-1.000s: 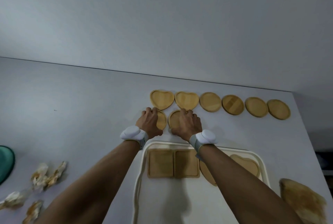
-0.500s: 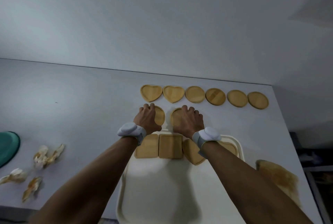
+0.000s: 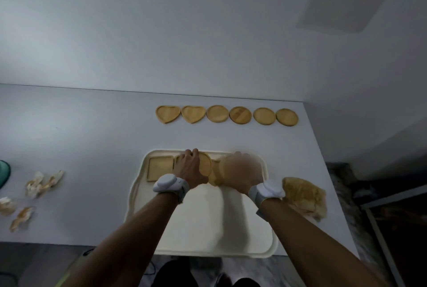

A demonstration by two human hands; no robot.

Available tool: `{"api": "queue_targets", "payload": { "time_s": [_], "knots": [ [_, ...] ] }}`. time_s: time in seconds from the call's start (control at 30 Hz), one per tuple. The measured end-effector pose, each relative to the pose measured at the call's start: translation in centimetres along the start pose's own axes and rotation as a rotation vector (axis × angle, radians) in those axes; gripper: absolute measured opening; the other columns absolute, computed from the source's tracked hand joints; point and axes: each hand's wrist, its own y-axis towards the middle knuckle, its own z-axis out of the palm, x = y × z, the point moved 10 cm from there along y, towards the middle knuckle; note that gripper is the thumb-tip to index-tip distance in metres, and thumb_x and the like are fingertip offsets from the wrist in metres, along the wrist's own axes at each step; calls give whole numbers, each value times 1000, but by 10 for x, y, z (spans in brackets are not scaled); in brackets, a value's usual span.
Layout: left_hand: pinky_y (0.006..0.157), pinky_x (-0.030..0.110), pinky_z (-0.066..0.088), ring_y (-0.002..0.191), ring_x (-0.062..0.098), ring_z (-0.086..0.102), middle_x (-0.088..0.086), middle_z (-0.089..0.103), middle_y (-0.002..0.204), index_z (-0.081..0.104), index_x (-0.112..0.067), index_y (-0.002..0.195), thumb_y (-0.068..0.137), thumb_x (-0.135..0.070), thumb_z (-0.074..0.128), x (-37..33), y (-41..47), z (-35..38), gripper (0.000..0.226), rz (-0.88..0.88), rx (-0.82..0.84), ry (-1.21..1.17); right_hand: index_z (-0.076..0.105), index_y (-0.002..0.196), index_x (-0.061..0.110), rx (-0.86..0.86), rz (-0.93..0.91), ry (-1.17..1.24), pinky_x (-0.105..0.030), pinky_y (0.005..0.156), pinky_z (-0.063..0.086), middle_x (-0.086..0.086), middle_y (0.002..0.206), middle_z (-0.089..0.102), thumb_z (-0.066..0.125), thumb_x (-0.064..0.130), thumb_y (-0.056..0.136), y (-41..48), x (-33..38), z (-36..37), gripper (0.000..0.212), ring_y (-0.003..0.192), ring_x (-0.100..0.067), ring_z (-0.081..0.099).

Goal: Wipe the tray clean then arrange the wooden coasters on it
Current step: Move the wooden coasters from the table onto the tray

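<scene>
The cream tray (image 3: 198,222) lies at the table's front edge. A square wooden coaster (image 3: 160,167) lies in its far left corner, and a second one beside it is mostly hidden. My left hand (image 3: 190,167) holds a round coaster (image 3: 205,164) over the tray's far edge. My right hand (image 3: 241,172) is blurred by motion and holds another round coaster (image 3: 217,174), partly overlapping the first. Whatever lies on the tray under my right hand is hidden. Two heart coasters (image 3: 168,114) and several round coasters (image 3: 264,116) stand in a row at the back.
A stained yellow-brown cloth (image 3: 305,196) lies right of the tray. Crumpled dirty tissues (image 3: 44,182) are scattered at the left, next to a teal bowl (image 3: 3,172) at the frame edge. The table ends just right of the cloth and under the tray's near rim.
Both hands have lifted the two round coasters off the table behind the tray and drawn them back over its far end. The view has pulled back.
</scene>
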Motion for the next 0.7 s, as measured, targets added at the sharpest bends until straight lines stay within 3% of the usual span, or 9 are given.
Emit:
{"api": "queue_targets", "payload": {
  "time_s": [0.1, 0.37, 0.7],
  "knots": [
    [97, 41, 47, 123, 35, 47, 16, 44, 136, 30, -6, 143, 65, -41, 79, -15, -17, 21, 98, 3, 13, 25, 41, 127, 13, 10, 45, 7, -45, 93, 41, -14, 124, 52, 69, 51, 59, -17, -25, 11, 82, 114, -38, 52],
    [93, 38, 46, 121, 34, 45, 15, 45, 132, 37, -7, 132, 62, -36, 80, -37, -44, 67, 87, 22, 44, 13, 45, 117, 13, 22, 45, -45, -46, 86, 42, -13, 117, 54, 65, 52, 58, -50, -58, 33, 73, 106, -37, 53],
    [92, 38, 47, 121, 35, 45, 15, 44, 132, 37, -7, 133, 63, -35, 80, -48, -59, 99, 87, 10, 86, 25, 42, 121, 16, 22, 28, -44, -45, 90, 41, -11, 121, 54, 67, 63, 55, -67, -79, 56, 84, 110, -35, 54]
  ]
}}
